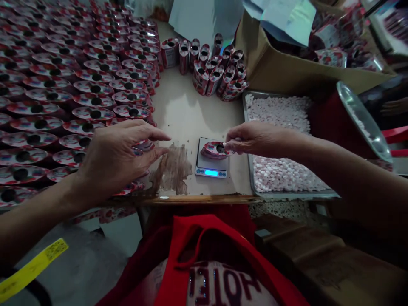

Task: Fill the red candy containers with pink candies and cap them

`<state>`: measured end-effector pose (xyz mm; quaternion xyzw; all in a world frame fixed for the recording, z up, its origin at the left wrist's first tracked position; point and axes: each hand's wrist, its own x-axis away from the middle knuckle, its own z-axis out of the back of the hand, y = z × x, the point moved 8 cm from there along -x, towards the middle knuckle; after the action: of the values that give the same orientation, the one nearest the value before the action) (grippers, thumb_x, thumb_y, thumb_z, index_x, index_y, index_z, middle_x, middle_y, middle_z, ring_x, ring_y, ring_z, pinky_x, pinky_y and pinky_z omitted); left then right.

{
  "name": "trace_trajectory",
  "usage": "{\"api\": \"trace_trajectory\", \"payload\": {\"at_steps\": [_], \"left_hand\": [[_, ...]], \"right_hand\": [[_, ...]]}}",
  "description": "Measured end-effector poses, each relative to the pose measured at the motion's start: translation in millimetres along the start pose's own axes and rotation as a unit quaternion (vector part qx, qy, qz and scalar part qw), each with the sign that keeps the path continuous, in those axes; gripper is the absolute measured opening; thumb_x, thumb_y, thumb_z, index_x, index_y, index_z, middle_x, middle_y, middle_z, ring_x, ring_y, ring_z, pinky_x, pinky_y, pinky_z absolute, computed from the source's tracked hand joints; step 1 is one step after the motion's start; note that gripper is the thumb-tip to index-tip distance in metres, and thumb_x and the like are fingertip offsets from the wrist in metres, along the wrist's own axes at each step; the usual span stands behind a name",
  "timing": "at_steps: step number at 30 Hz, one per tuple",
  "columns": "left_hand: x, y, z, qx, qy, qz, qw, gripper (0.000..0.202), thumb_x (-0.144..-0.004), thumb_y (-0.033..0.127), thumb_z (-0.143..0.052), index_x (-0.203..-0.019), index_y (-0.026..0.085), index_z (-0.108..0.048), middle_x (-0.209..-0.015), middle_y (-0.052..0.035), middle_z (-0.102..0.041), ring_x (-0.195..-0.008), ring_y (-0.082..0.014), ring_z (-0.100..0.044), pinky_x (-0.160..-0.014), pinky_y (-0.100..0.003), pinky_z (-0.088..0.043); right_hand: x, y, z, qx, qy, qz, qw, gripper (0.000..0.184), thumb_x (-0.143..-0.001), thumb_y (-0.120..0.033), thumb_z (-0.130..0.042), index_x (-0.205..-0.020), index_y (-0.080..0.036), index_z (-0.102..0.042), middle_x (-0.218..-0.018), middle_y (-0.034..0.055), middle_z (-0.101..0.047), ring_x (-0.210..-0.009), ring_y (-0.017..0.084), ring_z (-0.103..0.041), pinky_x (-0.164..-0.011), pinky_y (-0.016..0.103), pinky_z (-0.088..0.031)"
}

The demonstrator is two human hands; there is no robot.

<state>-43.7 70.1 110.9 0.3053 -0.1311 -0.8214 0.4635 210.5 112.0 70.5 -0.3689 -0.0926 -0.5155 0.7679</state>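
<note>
A small red-and-white tin [214, 149] with a dark hole in its top lies on a digital scale [204, 163], whose display glows blue. My right hand [244, 137] is at the tin's right end, fingers pinched by the hole. Small white bits, seemingly candies, show at its fingertips. My left hand [127, 148] hovers over the near edge of the tin rows, thumb and fingers apart with nothing between them. To the scale's right, a metal tray [251, 170] holds many small whitish candies [283, 174], partly covered by my right forearm.
Rows of similar tins [41, 108] fill the table's left side. A smaller group of tins [216, 72] stands at the back. A cardboard box [270, 63] of tins is behind the tray, and a metal container [363, 121] tilts over its right side. The table edge [204, 199] runs close to me.
</note>
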Motion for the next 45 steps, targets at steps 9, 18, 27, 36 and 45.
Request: {"api": "trace_trajectory", "payload": {"at_steps": [9,18,27,36,45], "left_hand": [[-10.0,-2.1,0.2,0.004,0.013,0.008,1.000,0.017,-0.095,0.048,-0.075,-0.103,0.035,-0.081,-0.106,0.0022,-0.081,-0.096,-0.0234,-0.076,-0.090,-0.038,-0.059],[-4.1,-6.0,-1.8,0.012,0.002,-0.013,1.000,0.020,-0.096,0.049,-0.072,-0.104,0.033,-0.081,-0.102,-0.0003,-0.080,-0.097,-0.0254,-0.075,-0.093,-0.039,-0.058],[1.1,-18.7,-6.0,0.017,-0.025,0.016,0.999,0.027,-0.095,0.053,-0.068,-0.105,0.032,-0.081,-0.102,-0.0012,-0.081,-0.100,-0.0256,-0.075,-0.097,-0.038,-0.058],[-12.5,-28.6,-82.9,-0.135,-0.257,-0.017,0.957,0.018,-0.088,0.033,-0.069,-0.099,0.027,-0.082,-0.093,-0.0042,-0.080,-0.091,-0.0263,-0.074,-0.083,-0.034,-0.053],[-19.4,-44.5,-133.9,-0.154,-0.387,0.005,0.909,0.013,-0.072,0.014,-0.072,-0.079,0.023,-0.077,-0.082,-0.0042,-0.078,-0.079,-0.0234,-0.070,-0.068,-0.030,-0.046]], "right_hand": [[4.7,-13.0,-0.3,0.065,0.043,0.001,0.997,0.022,-0.091,-0.022,-0.069,-0.069,-0.021,-0.069,-0.056,0.0015,-0.056,-0.058,0.015,-0.041,-0.066,0.036,-0.025],[-0.3,-29.6,-7.2,0.102,0.046,-0.011,0.994,0.025,-0.087,-0.017,-0.074,-0.065,-0.021,-0.063,-0.056,-0.0004,-0.050,-0.054,0.012,-0.033,-0.063,0.036,-0.022],[3.1,-19.4,-5.4,0.099,0.143,0.017,0.985,0.014,-0.087,-0.024,-0.080,-0.076,-0.022,-0.070,-0.066,0.0011,-0.057,-0.063,0.015,-0.042,-0.065,0.035,-0.024],[7.0,29.0,-0.7,-0.433,0.089,-0.021,0.897,0.015,-0.091,-0.030,-0.081,-0.089,-0.017,-0.075,-0.067,-0.0003,-0.060,-0.053,0.008,-0.041,-0.047,0.024,-0.026],[25.8,54.0,-10.7,-0.620,0.094,-0.021,0.779,0.008,-0.092,-0.010,-0.070,-0.092,-0.015,-0.076,-0.066,-0.0015,-0.056,-0.048,0.005,-0.033,-0.040,0.017,-0.024]]}}
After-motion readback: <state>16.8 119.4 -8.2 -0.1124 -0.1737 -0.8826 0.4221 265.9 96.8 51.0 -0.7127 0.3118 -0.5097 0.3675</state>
